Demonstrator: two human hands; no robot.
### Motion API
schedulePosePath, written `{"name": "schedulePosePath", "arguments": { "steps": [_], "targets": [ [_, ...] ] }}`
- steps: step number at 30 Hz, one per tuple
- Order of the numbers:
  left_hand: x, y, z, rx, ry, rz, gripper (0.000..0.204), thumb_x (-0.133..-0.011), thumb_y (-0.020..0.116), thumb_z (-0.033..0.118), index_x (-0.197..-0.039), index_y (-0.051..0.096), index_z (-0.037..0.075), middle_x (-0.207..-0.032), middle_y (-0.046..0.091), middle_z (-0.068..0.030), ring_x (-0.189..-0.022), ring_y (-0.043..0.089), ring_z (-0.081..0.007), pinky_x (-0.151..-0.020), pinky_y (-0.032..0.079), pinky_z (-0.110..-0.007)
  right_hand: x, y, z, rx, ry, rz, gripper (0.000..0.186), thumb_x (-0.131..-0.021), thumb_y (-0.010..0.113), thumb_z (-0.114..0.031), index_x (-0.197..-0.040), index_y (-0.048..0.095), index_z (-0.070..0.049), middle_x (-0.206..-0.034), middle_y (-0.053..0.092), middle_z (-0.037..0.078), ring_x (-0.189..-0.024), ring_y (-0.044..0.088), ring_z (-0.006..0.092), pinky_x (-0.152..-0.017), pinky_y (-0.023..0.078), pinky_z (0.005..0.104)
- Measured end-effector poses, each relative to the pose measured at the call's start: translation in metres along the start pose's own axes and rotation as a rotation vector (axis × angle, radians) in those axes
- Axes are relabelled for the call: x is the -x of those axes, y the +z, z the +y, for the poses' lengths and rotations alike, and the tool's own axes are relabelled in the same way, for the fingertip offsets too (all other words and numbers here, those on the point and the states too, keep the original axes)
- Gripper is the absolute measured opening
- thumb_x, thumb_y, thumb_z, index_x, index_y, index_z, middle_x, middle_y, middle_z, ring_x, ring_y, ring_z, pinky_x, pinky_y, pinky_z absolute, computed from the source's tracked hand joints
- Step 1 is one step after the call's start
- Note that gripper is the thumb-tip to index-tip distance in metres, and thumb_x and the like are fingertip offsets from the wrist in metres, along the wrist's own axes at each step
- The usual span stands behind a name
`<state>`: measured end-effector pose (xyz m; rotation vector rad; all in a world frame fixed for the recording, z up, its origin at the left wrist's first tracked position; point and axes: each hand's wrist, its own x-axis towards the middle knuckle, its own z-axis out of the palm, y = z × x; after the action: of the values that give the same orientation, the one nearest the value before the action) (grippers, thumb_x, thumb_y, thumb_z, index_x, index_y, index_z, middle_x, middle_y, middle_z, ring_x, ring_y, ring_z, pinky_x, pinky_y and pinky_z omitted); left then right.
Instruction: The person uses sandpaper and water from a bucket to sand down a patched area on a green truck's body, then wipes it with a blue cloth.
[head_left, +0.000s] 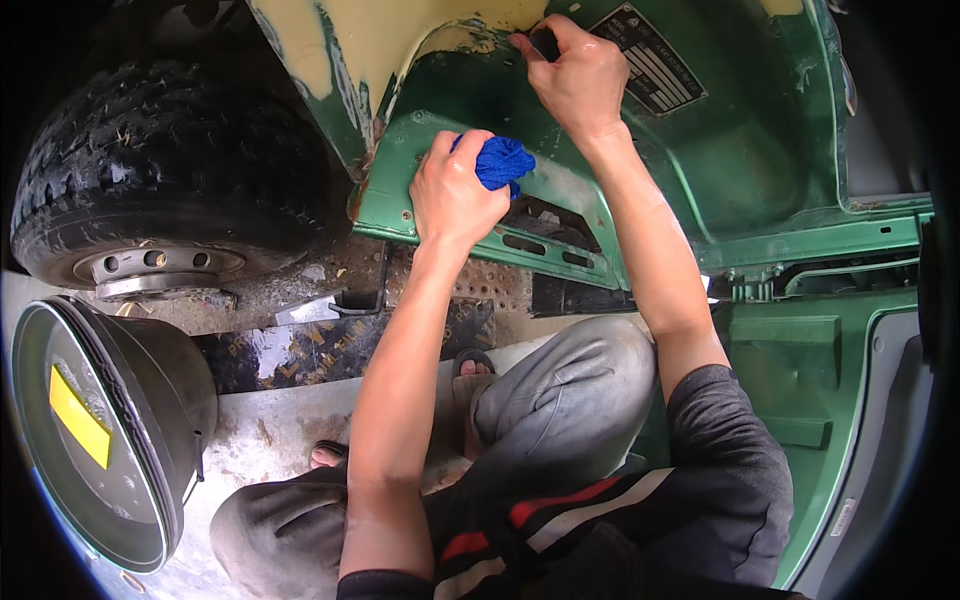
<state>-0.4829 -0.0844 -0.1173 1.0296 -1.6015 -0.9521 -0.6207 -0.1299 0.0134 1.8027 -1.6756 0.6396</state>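
Note:
Bunched in my left hand (455,190) is a blue cloth (505,160), held over the green metal ledge (385,205) with slotted openings. Higher and to the right, my right hand (575,75) grips a small black object (545,40) at the border of a cream-yellow coated patch (470,20) on the green vehicle body panel (530,105). The border has rough, flaking, scratched paint. Just right of that hand is a black metal plate (650,60) fixed to the panel. The lower part of the black object is hidden by my fingers.
A knobby black tire (140,160) fills the upper left. Below it stands a dark round drum-like container (165,400) with a yellow strip (80,415). Dark printed sheeting (260,355) lies on the floor by my bent legs (550,400). A green door panel (790,440) is at lower right.

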Motion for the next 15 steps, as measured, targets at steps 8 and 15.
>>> {"name": "schedulePosePath", "arguments": {
  "steps": [8,15],
  "targets": [
    [-0.001,0.004,0.001,-0.002,-0.003,-0.002,0.049,-0.064,0.082,0.012,-0.111,0.070,0.015,-0.107,0.064,-0.0142,-0.097,0.067,-0.0396,-0.084,0.057,-0.050,0.003,-0.011,0.007,0.020,-0.026,-0.032,0.020,-0.084,0.080,-0.025,-0.084,0.069,-0.009,-0.066,0.068,0.013,-0.063,0.069,0.0361,-0.055,0.052,0.0440],
    [0.002,0.007,0.005,0.009,-0.003,-0.003,0.048,-0.064,0.084,0.013,-0.110,0.070,0.015,-0.107,0.064,-0.0137,-0.098,0.066,-0.0389,-0.084,0.056,-0.050,0.010,-0.015,0.013,0.086,-0.020,-0.051,0.015,-0.084,0.078,-0.022,-0.083,0.068,-0.010,-0.068,0.069,0.012,-0.064,0.069,0.0359,-0.055,0.052,0.0460]
  ]
}}
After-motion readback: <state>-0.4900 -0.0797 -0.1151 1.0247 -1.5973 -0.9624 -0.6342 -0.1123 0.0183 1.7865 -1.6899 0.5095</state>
